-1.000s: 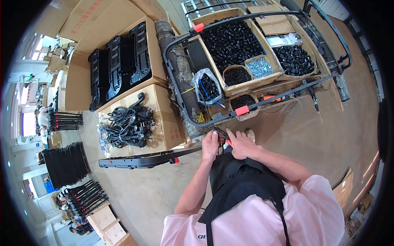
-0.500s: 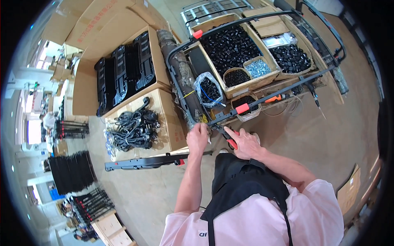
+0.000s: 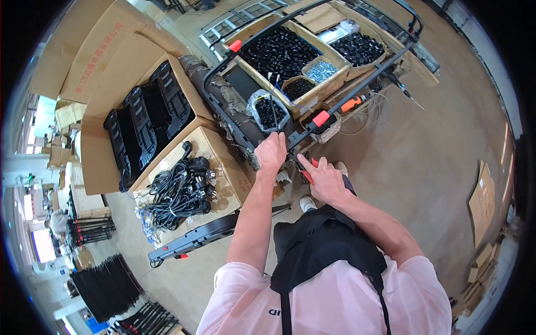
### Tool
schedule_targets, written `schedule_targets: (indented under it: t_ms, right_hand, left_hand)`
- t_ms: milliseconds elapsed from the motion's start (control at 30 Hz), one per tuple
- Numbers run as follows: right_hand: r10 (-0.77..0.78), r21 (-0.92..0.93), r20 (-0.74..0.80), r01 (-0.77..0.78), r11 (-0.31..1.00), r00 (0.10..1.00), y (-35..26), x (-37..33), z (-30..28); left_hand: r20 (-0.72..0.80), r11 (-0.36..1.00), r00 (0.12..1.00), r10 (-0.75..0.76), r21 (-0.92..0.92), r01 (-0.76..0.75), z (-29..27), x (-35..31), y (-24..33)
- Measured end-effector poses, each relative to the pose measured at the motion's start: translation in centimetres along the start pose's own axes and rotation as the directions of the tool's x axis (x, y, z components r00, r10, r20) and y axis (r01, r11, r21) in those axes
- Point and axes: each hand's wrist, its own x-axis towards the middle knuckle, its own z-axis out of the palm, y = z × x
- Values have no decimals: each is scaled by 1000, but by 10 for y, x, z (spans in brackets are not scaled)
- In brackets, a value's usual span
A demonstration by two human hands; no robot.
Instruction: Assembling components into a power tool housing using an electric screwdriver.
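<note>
While we look down, our left hand (image 3: 271,152) has its grip curled around the black metal frame (image 3: 357,86), near its corner just in front of us. Our right hand (image 3: 324,180) sits just to the right, pinching a red-handled tool (image 3: 309,172) close to the same bar. Beyond the frame lie cardboard boxes of black parts (image 3: 279,50). To the left, a box (image 3: 223,162) carries a heap of black cables (image 3: 178,190).
</note>
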Motion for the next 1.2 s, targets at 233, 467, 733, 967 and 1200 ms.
schedule_targets:
  t_ms: [233,467,733,967,1200]
  right_hand:
    - [101,-106,-19,-103,989,995,-31,0,9]
    - [92,-46,-27,-93,995,995,-21,5,10]
    - [-200,875,452,-388,290,869,82,33,38]
    - [-138,421,479,-89,903,867,70,47,16]
    - [7,368,638,-313,876,770,109,46,14]
  left_hand:
    - [-5,997,998,-63,40,64,1,2,6]
    - [-14,989,989,-147,13,148,5,3,5]
    - [-44,989,989,-143,-31,142,5,6,9]
    - [-46,977,976,-213,-30,212,7,8,9]
    - [-91,948,944,-317,-22,317,11,14,12]
